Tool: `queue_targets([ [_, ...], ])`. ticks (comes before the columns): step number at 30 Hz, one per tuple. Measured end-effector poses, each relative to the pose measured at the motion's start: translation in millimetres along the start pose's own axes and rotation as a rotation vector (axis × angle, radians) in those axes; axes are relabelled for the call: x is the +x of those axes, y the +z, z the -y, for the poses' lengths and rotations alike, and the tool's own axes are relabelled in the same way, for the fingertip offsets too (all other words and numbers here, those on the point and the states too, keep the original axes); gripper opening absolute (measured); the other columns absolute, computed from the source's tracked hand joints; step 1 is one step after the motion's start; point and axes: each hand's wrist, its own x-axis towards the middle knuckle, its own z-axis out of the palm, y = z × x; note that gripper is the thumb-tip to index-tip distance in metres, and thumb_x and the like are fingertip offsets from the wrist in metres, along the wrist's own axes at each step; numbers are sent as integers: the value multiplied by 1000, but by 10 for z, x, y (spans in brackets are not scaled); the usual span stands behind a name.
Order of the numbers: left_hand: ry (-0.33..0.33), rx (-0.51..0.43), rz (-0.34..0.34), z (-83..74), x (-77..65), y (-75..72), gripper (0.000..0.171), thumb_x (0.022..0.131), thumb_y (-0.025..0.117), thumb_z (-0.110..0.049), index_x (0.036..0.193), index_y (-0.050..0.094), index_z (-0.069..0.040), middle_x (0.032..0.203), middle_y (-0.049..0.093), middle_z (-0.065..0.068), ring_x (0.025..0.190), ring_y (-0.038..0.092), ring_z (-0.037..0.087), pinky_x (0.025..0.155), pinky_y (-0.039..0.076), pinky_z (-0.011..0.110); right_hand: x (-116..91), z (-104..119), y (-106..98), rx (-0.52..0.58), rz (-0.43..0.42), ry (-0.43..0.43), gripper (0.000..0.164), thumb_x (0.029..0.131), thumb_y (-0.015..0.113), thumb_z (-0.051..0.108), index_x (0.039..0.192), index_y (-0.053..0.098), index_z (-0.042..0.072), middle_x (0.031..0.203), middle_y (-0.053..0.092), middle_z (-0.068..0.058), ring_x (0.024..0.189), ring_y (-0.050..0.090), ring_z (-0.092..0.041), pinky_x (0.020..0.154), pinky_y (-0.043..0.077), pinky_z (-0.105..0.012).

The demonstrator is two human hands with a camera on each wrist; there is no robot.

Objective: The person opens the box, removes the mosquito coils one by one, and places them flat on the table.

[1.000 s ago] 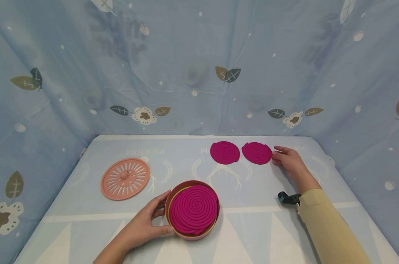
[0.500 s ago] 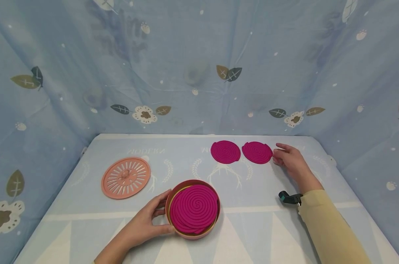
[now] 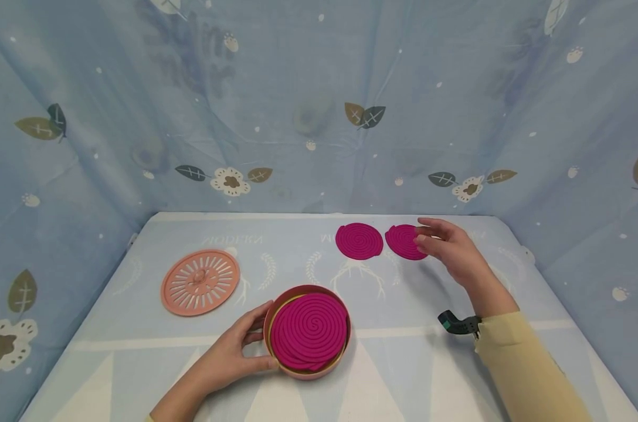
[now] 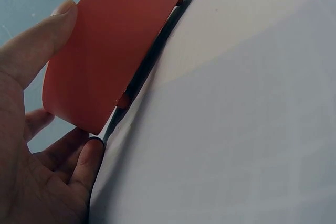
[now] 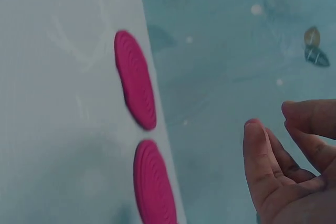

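Note:
Near the front of the table stands a round pink mosquito-coil holder (image 3: 336, 368), with magenta mosquito coils (image 3: 311, 331) stacked inside. My left hand (image 3: 234, 354) grips its left side, thumb at the front and fingers around behind; the left wrist view shows its smooth outer wall (image 4: 113, 45). At the back, two more magenta coils lie flat side by side, a left coil (image 3: 359, 241) and a right coil (image 3: 400, 241). My right hand (image 3: 453, 249) hovers over the right coil's edge, hiding part of it. In the right wrist view its fingers (image 5: 257, 156) are loosely bent around nothing, apart from both coils.
A slotted pink lid (image 3: 219, 288) with a small central knob lies flat on the left of the table. Blue patterned cloth (image 3: 298, 117) rises behind and on both sides. A dark wrist camera (image 3: 458, 323) sticks out from my right sleeve.
My right hand has lifted off the table and shifted left, from beside the right coil to above its edge. The left hand, holder and coils stay in place.

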Motion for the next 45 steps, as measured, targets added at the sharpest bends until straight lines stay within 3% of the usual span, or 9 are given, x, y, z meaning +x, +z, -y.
queue_targets([
  [4, 6, 6, -2, -6, 10, -5, 102, 70, 91, -33, 154, 34, -26, 141, 50, -3, 128, 50, 17, 106, 46, 29, -64, 121, 126, 5, 38, -37, 63, 93, 71, 27, 147, 45, 12, 138, 50, -16, 117, 53, -27, 96, 55, -39],
  [10, -9, 5, -1, -19, 20, -11, 102, 70, 91, -33, 153, 34, -28, 141, 50, -4, 128, 50, 15, 106, 46, 29, -128, 234, 312, 49, 119, -75, 56, 94, 70, 21, 143, 48, 7, 131, 54, -18, 116, 55, -36, 93, 57, -37],
  [19, -46, 9, 10, -12, 3, 9, 102, 70, 91, -36, 153, 33, -31, 141, 50, -4, 126, 52, 14, 106, 46, 29, -214, 305, 627, 83, 234, -111, 47, 95, 68, 17, 138, 53, 4, 121, 61, -21, 110, 62, -38, 91, 58, -35],
  [25, -57, 20, 10, -8, -12, 15, 103, 69, 91, -38, 154, 33, -29, 142, 49, -4, 126, 51, 14, 106, 46, 29, -255, 334, 825, 88, 303, -112, 46, 97, 66, 19, 138, 52, 5, 122, 63, -16, 112, 63, -34, 93, 57, -38],
  [35, -46, 22, 5, -12, -14, 10, 102, 69, 91, -37, 153, 33, -31, 142, 49, -4, 127, 51, 14, 106, 46, 29, -263, 394, 1044, 154, 403, -115, 45, 99, 62, 24, 139, 52, 5, 126, 58, -26, 114, 62, -36, 95, 56, -40],
  [45, -23, 12, 5, 3, -5, 5, 102, 69, 91, -35, 153, 33, -32, 142, 49, -5, 127, 50, 14, 106, 46, 28, -290, 410, 1241, 149, 466, -110, 41, 99, 62, 23, 136, 55, 7, 118, 64, -16, 116, 58, -43, 94, 57, -40],
])
